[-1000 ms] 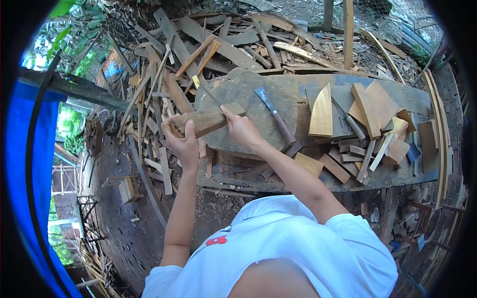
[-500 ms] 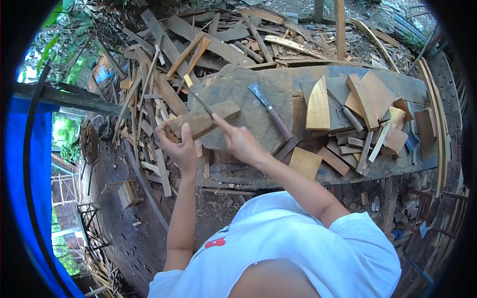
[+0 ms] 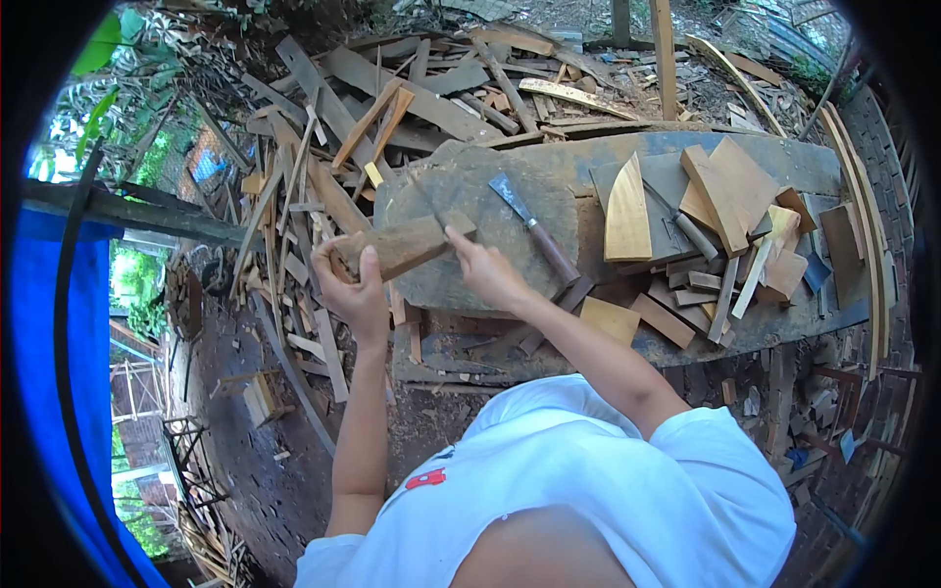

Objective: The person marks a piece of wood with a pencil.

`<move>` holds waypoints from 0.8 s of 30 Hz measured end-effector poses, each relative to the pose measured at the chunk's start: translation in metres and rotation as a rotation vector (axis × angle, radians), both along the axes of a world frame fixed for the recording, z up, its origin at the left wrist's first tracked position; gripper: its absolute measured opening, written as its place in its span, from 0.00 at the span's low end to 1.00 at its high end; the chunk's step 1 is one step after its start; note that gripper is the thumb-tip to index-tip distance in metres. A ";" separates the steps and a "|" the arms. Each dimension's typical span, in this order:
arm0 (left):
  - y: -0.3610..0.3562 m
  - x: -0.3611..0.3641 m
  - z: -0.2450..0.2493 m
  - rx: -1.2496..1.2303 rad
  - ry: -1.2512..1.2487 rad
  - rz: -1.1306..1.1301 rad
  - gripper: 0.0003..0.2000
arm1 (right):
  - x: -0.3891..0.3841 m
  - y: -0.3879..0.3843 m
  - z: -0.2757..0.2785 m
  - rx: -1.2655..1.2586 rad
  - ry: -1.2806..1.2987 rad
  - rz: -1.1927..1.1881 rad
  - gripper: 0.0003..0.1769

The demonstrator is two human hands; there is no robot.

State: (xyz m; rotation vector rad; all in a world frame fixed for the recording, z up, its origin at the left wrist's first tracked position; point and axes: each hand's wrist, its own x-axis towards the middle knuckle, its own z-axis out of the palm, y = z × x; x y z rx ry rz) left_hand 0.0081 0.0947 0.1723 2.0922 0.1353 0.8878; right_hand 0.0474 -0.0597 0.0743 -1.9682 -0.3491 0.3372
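My left hand (image 3: 355,289) is closed around the left end of a rectangular wooden block (image 3: 407,245), thumb on top. The block slants over a round wooden chopping slab (image 3: 470,181). In my closed right hand (image 3: 482,269) is a thin, dark, file-like tool (image 3: 428,203). Its narrow length points up and left across the block's far edge, blurred by motion; my fingers hide its handle. Right of the block, a wide-bladed knife (image 3: 534,227) with a brown wooden handle lies on the slab.
On the bench (image 3: 608,147), a pale curved-edge wood piece (image 3: 627,211), another handled tool (image 3: 694,233) and several offcuts (image 3: 711,294) are piled at right. A heap of scrap boards (image 3: 392,93) lies beyond the bench. Blue sheeting (image 3: 59,343) hangs at far left.
My right hand has shifted slightly right and down the block, and the tool's tip has moved right with it. My left hand keeps its hold; the view has shifted a little.
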 end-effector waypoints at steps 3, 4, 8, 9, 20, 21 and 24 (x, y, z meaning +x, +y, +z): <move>0.002 0.001 -0.004 -0.029 0.030 0.007 0.13 | -0.021 0.001 0.009 0.090 -0.071 0.012 0.28; 0.000 0.002 -0.003 -0.061 0.020 0.002 0.13 | -0.023 -0.004 0.021 0.071 -0.043 0.021 0.28; 0.003 0.002 -0.005 -0.068 0.007 0.019 0.12 | 0.004 0.016 -0.010 0.072 -0.026 -0.007 0.30; 0.006 0.004 -0.005 -0.078 -0.006 0.019 0.12 | 0.010 0.020 -0.010 0.098 -0.007 -0.028 0.31; 0.018 -0.006 -0.013 -0.040 0.010 0.034 0.13 | 0.013 0.024 0.010 0.090 0.005 0.003 0.27; 0.021 -0.006 -0.011 -0.044 0.011 0.026 0.13 | 0.002 0.021 0.020 0.095 -0.010 0.002 0.27; 0.015 -0.006 -0.006 -0.106 -0.019 0.024 0.14 | -0.024 0.009 0.038 -0.002 0.027 0.125 0.28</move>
